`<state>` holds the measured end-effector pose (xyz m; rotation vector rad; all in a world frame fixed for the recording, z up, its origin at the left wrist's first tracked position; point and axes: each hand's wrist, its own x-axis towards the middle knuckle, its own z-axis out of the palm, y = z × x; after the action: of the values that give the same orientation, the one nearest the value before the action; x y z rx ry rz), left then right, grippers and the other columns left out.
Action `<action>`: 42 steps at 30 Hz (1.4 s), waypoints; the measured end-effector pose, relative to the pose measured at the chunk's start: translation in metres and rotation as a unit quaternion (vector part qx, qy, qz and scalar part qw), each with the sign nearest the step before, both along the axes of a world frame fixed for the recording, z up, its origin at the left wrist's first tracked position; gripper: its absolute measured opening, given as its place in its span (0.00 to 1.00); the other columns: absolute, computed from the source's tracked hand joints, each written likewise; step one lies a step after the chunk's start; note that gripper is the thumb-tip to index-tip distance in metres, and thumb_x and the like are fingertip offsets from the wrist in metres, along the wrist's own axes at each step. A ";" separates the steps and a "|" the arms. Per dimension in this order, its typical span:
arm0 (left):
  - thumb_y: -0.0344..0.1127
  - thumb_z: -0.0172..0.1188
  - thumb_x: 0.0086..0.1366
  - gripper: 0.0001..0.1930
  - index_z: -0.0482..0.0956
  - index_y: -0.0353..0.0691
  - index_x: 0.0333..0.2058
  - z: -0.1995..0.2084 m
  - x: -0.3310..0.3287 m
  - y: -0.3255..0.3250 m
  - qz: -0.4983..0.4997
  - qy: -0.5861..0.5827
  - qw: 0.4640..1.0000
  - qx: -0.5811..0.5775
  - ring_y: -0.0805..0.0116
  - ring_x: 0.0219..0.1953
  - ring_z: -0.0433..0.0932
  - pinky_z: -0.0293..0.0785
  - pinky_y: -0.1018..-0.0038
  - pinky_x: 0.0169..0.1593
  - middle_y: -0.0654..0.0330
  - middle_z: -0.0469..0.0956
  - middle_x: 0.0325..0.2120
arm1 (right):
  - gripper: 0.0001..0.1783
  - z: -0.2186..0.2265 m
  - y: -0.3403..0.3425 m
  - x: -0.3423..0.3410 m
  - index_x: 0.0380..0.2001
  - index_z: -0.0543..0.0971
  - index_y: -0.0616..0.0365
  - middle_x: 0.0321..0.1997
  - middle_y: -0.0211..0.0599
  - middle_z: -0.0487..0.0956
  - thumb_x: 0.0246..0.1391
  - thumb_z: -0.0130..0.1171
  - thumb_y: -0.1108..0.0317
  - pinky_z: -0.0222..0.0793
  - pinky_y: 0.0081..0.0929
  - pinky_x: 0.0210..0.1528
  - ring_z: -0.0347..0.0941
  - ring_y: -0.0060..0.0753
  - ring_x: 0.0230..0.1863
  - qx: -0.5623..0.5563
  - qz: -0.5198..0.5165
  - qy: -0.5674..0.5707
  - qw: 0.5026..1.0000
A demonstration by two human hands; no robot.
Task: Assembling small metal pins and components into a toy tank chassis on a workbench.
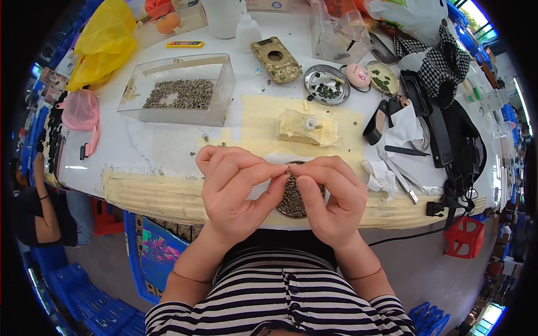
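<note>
My left hand [238, 187] is closed, its thumb and forefinger pinching a small grey-brown part [288, 171]. The forefinger of my right hand [335, 199] meets the same part from the other side, its fingers curled and its thumb lower down. The part is too small to make out its kind. Right below the fingertips sits a round dish [295, 217] filled with similar small pieces [291, 197]; my hands hide parts of its rim. Beyond my hands stands a block wrapped in cream tape [302, 134], with a small white cap-like piece [311, 124] on top.
A clear plastic box [221, 112] at the left holds many small grey-brown pieces [188, 92]. A camouflage toy tank hull [276, 60] lies behind. Farther right are a round metal dish [327, 101] with dark green bits, tweezers [404, 182] and a black cable [403, 238]. Another person's arm [45, 196] shows far left.
</note>
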<state>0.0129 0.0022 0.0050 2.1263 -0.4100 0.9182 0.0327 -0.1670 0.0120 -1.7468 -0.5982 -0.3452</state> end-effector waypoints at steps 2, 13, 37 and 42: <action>0.27 0.74 0.46 0.13 0.85 0.46 0.33 0.001 -0.001 0.000 -0.006 -0.001 1.000 0.004 0.70 0.32 0.74 0.56 0.68 0.45 0.70 0.78 0.28 | 0.06 0.001 -0.001 0.001 0.36 0.84 0.64 0.32 0.39 0.81 0.54 0.66 0.77 0.72 0.20 0.32 0.78 0.29 0.31 0.004 0.029 0.043 0.999; 0.28 0.74 0.44 0.14 0.86 0.48 0.33 0.004 0.000 -0.005 0.006 0.002 0.999 0.043 0.72 0.32 0.74 0.56 0.68 0.46 0.72 0.77 0.28 | 0.06 0.004 -0.008 0.002 0.35 0.83 0.63 0.33 0.38 0.80 0.51 0.68 0.78 0.72 0.21 0.33 0.77 0.27 0.31 0.052 0.040 0.071 0.995; 0.24 0.72 0.46 0.14 0.84 0.43 0.33 0.006 0.001 -0.003 0.009 0.013 0.998 0.053 0.68 0.32 0.73 0.58 0.69 0.45 0.67 0.77 0.29 | 0.06 0.007 -0.013 0.008 0.33 0.82 0.63 0.32 0.36 0.78 0.50 0.69 0.78 0.70 0.22 0.33 0.74 0.28 0.30 0.003 -0.019 0.036 0.999; 0.23 0.72 0.46 0.13 0.84 0.42 0.32 0.004 0.002 -0.004 0.029 0.028 0.998 0.054 0.68 0.33 0.73 0.58 0.69 0.46 0.66 0.77 0.28 | 0.10 0.024 -0.019 0.032 0.33 0.84 0.59 0.30 0.34 0.76 0.44 0.71 0.78 0.67 0.27 0.30 0.71 0.34 0.28 -0.180 -0.142 -0.164 0.959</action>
<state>0.0147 -0.0016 0.0093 2.2685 -0.3778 0.8842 0.0648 -0.1859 0.0356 -2.1531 -0.6769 -0.7777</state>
